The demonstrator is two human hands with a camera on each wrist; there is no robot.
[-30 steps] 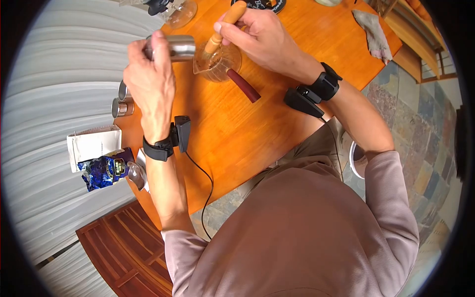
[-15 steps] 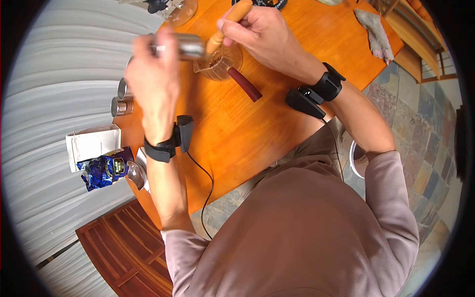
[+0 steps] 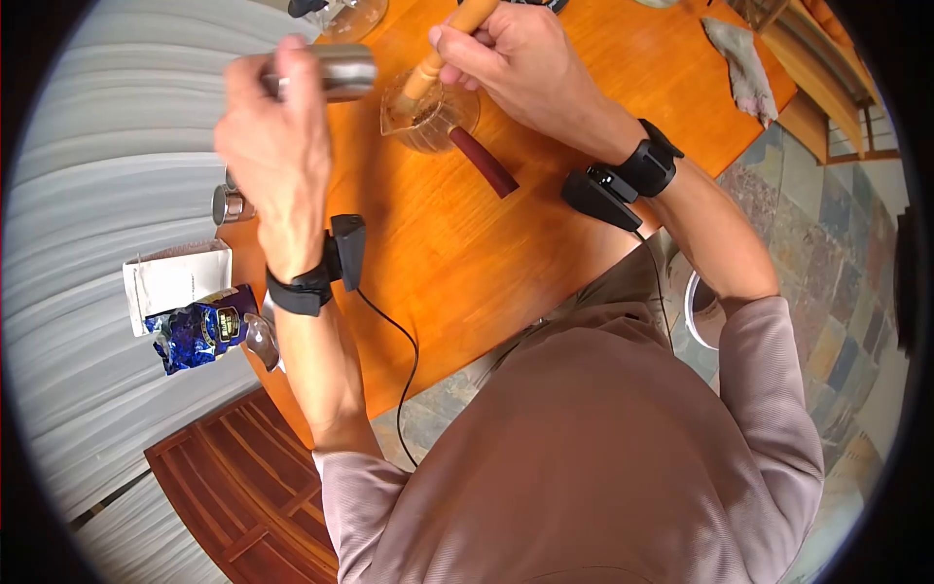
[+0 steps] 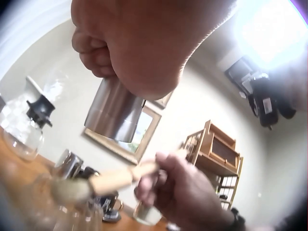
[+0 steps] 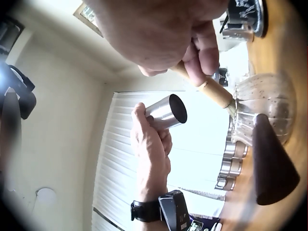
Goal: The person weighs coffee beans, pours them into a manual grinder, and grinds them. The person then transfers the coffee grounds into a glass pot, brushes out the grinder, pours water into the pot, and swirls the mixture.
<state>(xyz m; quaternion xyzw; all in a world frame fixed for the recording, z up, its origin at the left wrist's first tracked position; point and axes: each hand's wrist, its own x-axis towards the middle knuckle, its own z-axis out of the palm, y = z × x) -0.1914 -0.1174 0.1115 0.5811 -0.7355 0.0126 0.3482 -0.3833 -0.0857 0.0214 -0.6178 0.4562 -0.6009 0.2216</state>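
The left hand (image 3: pixel 277 136) grips a silver metal cup (image 3: pixel 342 72) tilted on its side, its mouth towards the glass vessel; the right wrist view shows the cup's (image 5: pixel 167 113) dark opening. The right hand (image 3: pixel 520 60) pinches a light wooden-handled brush (image 3: pixel 428 73), whose lower end is at the mouth of a ribbed glass vessel (image 3: pixel 433 125) with a dark red handle (image 3: pixel 484 163). Dark specks lie inside the glass. In the left wrist view the brush's pale bristles (image 4: pixel 71 190) are blurred. Cup and glass are apart.
Metal cups (image 3: pixel 232 205), a white pouch (image 3: pixel 178 282) and a blue packet (image 3: pixel 197 334) line the table's left edge. A grey cloth (image 3: pixel 739 70) lies at the right corner. A glass vessel with a black part (image 3: pixel 308 8) stands at the far left.
The left hand and metal cup have moved left and slightly up, away from the glass. The right hand still pinches the brush and has shifted only slightly.
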